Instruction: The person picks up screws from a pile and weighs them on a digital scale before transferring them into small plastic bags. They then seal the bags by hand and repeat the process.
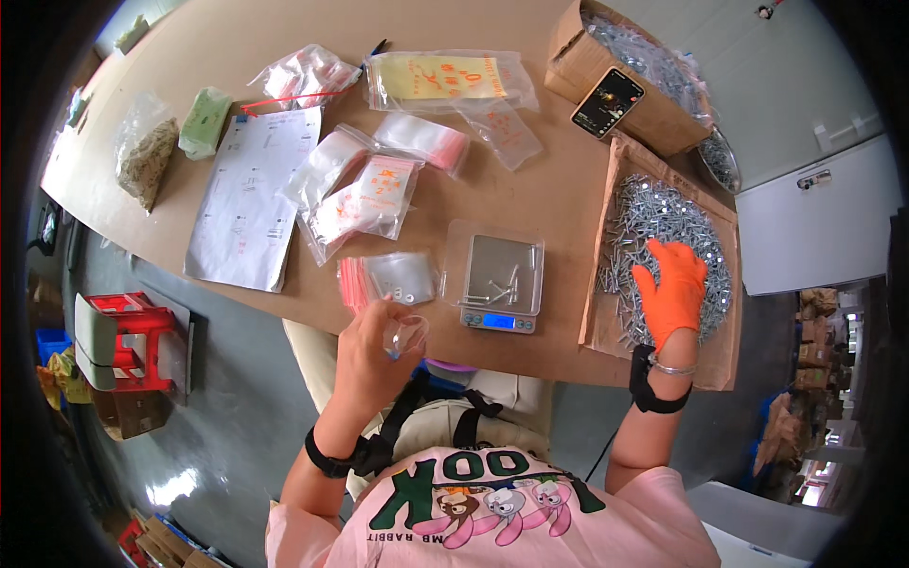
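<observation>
My left hand (365, 343) is closed at the table's front edge, pinching a small clear plastic bag (409, 333). Just beyond it lies a stack of clear zip bags (383, 278) with red edges. An orange glove covers my right hand (676, 289), which reaches into a heap of silver screws (663, 210). Its thumb and index finger are apart; the fingertips partly sink among the screws, and nothing shows between them. The heap fills a shallow cardboard tray (594, 317). Between my hands stands a small digital scale (499, 322), its clear pan (480, 257) holding several screws.
Filled and flat plastic bags (365, 204) lie mid-table beside a printed sheet (248, 204). A cardboard box (568, 66) of bagged hardware stands at the back right, a phone (609, 101) leaning on it. At far left are a bag of small parts (147, 166) and a green packet (204, 123).
</observation>
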`<state>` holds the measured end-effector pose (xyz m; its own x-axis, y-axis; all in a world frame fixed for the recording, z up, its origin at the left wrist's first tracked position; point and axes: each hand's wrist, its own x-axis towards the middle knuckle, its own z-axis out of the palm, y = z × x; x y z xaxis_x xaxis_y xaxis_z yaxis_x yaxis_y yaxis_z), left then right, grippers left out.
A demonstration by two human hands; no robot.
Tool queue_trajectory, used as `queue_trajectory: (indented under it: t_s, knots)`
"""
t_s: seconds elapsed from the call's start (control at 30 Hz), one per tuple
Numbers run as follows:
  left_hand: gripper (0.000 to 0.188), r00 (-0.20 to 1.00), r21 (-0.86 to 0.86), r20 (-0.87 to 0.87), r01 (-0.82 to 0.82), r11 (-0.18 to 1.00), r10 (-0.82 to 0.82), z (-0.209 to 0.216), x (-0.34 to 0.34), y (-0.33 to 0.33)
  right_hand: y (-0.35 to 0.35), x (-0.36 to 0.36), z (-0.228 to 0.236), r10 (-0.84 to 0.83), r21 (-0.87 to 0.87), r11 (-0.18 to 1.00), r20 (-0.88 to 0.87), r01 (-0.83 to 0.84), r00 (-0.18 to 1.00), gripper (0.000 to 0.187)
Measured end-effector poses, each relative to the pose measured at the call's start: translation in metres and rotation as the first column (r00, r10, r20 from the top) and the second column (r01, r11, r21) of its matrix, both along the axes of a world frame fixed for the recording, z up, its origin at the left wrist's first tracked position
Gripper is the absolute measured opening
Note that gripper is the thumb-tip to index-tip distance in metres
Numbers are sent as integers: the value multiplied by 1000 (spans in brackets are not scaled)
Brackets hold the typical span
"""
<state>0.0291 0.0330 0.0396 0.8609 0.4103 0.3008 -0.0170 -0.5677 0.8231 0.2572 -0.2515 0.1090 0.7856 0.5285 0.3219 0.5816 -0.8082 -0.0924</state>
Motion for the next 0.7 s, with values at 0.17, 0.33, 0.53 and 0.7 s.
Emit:
queue_trajectory:
  t_s: [0.17,0.33,0.53,0.7]
  knots:
    - [22,998,-162,-38,-51,986,45,-10,14,-4,5,-7,-26,2,67,997,-466,33,885,48]
    - [19,982,-134,-83,-182,974,172,-21,23,-6,59,-25,-75,140,229,972,-732,48,666,63]
    - [19,978,83,-76,-189,978,196,-29,21,-8,68,-19,-89,-15,82,993,-617,83,787,54]
    - [18,985,-55,-138,-114,992,106,-32,34,-18,59,-31,-49,137,376,915,-630,146,765,54]
